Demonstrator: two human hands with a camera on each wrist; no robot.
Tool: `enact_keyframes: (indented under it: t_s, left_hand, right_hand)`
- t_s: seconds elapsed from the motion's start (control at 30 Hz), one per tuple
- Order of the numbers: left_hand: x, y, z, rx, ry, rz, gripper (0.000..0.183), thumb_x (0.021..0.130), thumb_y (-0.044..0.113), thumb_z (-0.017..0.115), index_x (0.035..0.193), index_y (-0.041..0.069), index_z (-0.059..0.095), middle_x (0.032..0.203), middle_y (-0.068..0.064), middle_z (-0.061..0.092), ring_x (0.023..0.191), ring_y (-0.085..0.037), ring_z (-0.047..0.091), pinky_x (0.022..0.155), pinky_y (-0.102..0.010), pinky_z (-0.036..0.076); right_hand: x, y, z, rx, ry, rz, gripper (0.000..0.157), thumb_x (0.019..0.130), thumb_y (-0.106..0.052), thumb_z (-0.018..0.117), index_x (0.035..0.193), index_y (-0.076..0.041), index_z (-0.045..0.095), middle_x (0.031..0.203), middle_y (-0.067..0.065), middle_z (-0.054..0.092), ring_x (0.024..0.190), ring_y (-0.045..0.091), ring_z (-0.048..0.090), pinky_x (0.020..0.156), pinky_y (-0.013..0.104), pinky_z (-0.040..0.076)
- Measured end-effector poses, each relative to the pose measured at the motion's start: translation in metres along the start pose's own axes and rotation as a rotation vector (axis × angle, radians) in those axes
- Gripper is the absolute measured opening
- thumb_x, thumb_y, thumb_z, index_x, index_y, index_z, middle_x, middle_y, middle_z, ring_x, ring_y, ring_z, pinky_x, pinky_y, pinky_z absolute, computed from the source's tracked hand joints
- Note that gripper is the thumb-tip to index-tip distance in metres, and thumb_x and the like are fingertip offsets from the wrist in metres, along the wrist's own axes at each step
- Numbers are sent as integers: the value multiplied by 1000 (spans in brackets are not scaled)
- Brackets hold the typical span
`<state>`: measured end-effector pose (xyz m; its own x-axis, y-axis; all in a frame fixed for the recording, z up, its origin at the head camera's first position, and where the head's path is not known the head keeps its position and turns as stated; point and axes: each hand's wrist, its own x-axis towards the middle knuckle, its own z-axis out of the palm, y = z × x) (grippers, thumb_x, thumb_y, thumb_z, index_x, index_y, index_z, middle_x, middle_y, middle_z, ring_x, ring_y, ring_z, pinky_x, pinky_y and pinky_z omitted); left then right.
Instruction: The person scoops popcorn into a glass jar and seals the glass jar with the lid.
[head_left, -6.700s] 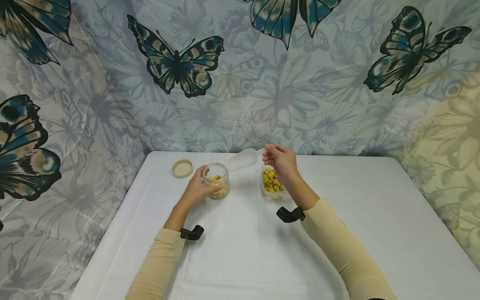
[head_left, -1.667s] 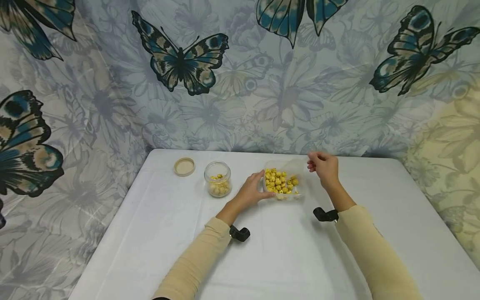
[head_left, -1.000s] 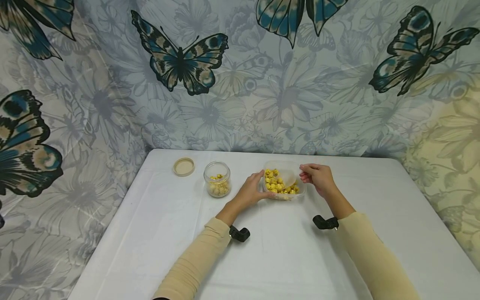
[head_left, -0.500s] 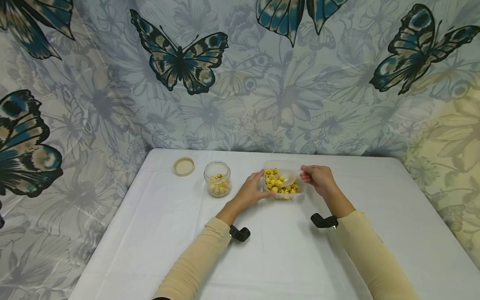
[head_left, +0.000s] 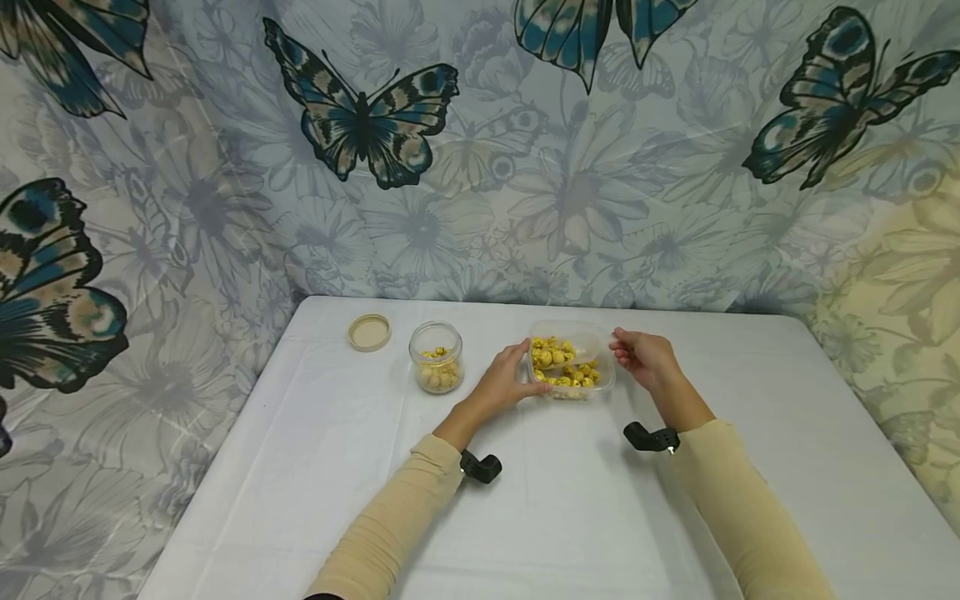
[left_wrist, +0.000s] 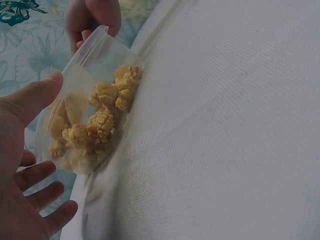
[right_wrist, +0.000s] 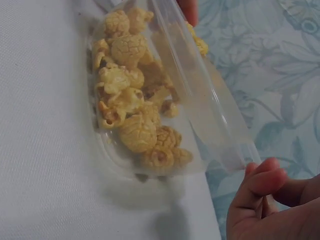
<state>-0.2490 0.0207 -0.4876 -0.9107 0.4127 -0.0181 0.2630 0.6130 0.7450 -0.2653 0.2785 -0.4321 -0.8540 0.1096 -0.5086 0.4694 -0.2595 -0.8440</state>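
Note:
A clear plastic container [head_left: 607,383] of yellow popcorn [right_wrist: 130,92] stands near the back of the table. My left hand [head_left: 498,383] holds its left corner, with the thumb at the front and the fingers along the left side. My right hand [head_left: 647,360] pinches the handle of a translucent scoop [right_wrist: 220,82] at the container's right. The scoop's bowl lies inside the container, with popcorn on it; its edge is hard to make out. To the left stands an uncapped glass jar [head_left: 436,337] partly filled with popcorn, touched by neither hand.
A round beige lid [head_left: 369,332] lies left of the jar. The white-covered table [head_left: 562,517] ends at the back against a butterfly-patterned cloth [head_left: 480,167].
Earlier my left hand held the jar; it now holds the container. The scoop went down into the popcorn, and lately my right hand has shifted slightly right with popcorn gathered on the bowl.

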Motion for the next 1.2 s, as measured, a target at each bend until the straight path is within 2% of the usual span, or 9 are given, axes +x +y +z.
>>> enact_keyframes:
  t_s: [0.13, 0.37, 0.57, 1.0, 1.2]
  left_hand:
    - [0, 1, 0, -7, -1, 0, 94, 83, 45, 75, 155, 11, 24, 156, -15, 34, 144, -32, 33, 117, -46, 33]
    - [0, 3, -2, -2, -1, 0, 94, 84, 45, 74, 155, 11, 24, 156, -15, 33, 145, -32, 32, 118, -46, 32]
    - [0, 2, -1, -14, 0, 0, 94, 83, 44, 75, 155, 11, 25, 156, -15, 33, 145, -32, 32, 118, -45, 32]
    - [0, 1, 0, -27, 20, 9, 95, 82, 44, 76, 155, 10, 26, 156, -12, 32, 144, -31, 32, 117, -45, 33]
    - [0, 0, 0, -28, 20, 17, 94, 82, 44, 76, 155, 10, 26, 156, -12, 32, 144, -32, 33, 117, -46, 34]
  right_hand:
    - [4, 2, -3, 44, -1, 28, 23, 100, -17, 53, 81, -10, 64, 63, -1, 66, 54, 7, 56, 51, 17, 48]
    - [8, 3, -6, 102, -9, 69, 28, 101, -18, 53, 76, -11, 65, 62, 0, 66, 55, 8, 55, 51, 17, 47]
    - [6, 3, -9, 142, -15, 75, 27, 101, -18, 51, 78, -11, 65, 62, 1, 65, 55, 8, 54, 50, 17, 47]
    - [7, 4, -11, 178, -1, 74, 15, 100, -19, 54, 91, -11, 63, 63, 1, 66, 55, 8, 56, 50, 17, 49]
    - [7, 5, -14, 206, -33, 55, 19, 101, -18, 52, 88, -11, 64, 63, 1, 66, 54, 8, 56, 49, 18, 48]
